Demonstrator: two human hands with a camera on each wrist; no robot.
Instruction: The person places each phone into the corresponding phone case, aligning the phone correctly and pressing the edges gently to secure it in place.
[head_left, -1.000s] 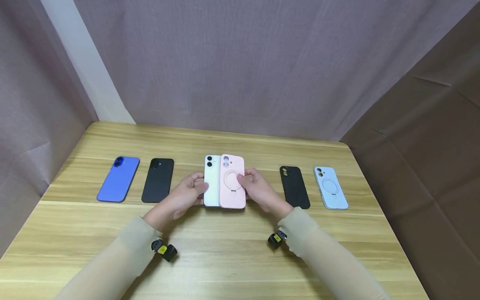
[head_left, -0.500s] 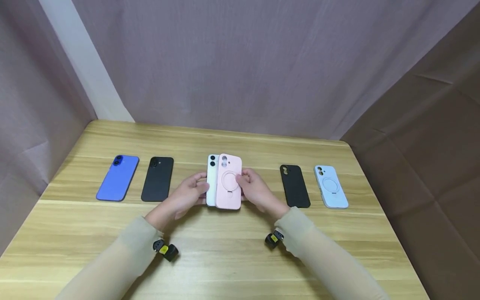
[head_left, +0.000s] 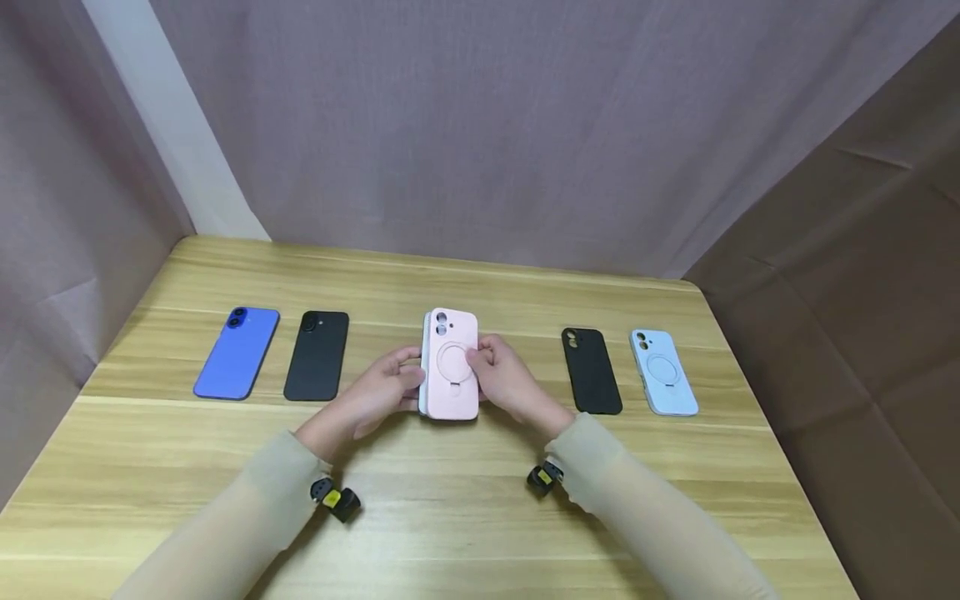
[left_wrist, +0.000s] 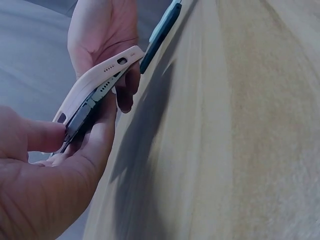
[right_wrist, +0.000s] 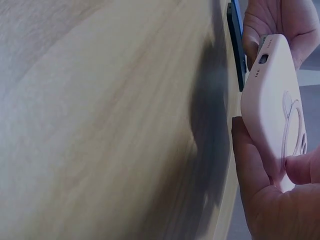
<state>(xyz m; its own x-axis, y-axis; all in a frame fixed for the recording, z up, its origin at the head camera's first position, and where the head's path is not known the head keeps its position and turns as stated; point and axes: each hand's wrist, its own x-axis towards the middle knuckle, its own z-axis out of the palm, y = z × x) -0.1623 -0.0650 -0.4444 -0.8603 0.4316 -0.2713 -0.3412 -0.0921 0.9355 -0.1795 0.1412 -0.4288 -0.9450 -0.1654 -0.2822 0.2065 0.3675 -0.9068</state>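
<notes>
A pink phone case [head_left: 455,367] with a ring on its back lies over a pale phone [head_left: 424,367], only whose left edge shows in the head view. My left hand [head_left: 384,387] grips the phone's left side between thumb and fingers. On the other side my right hand [head_left: 510,379] holds the case, its thumb on the case back beside the ring. In the left wrist view the case [left_wrist: 102,75] sits tilted over the phone [left_wrist: 90,106], with a gap between them at the left edge. Both are held above the table.
Left on the wooden table [head_left: 450,517] lie a blue phone [head_left: 236,354] and a black phone [head_left: 317,357]. A black case [head_left: 592,371] and a light blue case [head_left: 664,372] with a ring lie to the right. A curtain [head_left: 465,133] hangs behind the table.
The pink case and the pale phone have come together sideways. The case has moved left over the phone, which now shows only a thin strip instead of a wide one.
</notes>
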